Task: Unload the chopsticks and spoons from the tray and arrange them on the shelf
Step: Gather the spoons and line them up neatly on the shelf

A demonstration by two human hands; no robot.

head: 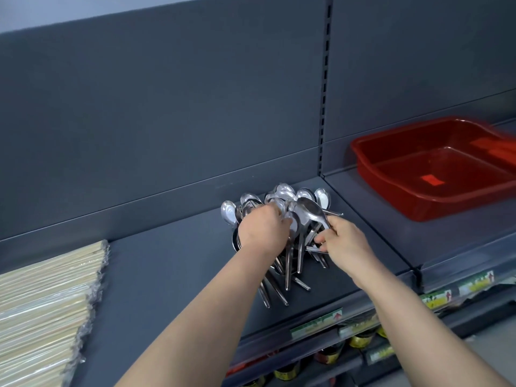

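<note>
Head view, looking down at a grey shelf (167, 261).

Left hand (262, 229): back of the hand up, fingers curled downward into the heap of spoons (282, 196). It grips into the middle of the heap; the fingertips are hidden among the metal, so how many it holds cannot be told.

Right hand (346, 244): narrow pinch, thumb and fingers closed on the handle end of a single spoon (310, 212). That spoon is tilted, its bowl lifted above the heap and pointing up and to the left, close to the left hand's knuckles. Other handles lie just under the right hand's fingers.

Spoons: steel, soup type, lying in a loose fan near the right end of this shelf bay. Bowls point toward the back panel (195, 107), handles toward the front edge. Several overlap.

Chopsticks (47, 303): pale bundles in clear wrap, laid flat at the far left of the same shelf, well apart from the spoons.

Tray (360, 148): red plastic, standing on the next bay to the right, beyond the slotted upright. Well apart from both hands. Its right side is blurred.

Front edge of the shelf carries a label strip (315, 324). Below it, jars (360, 339) with yellow bands show on a lower level.
</note>
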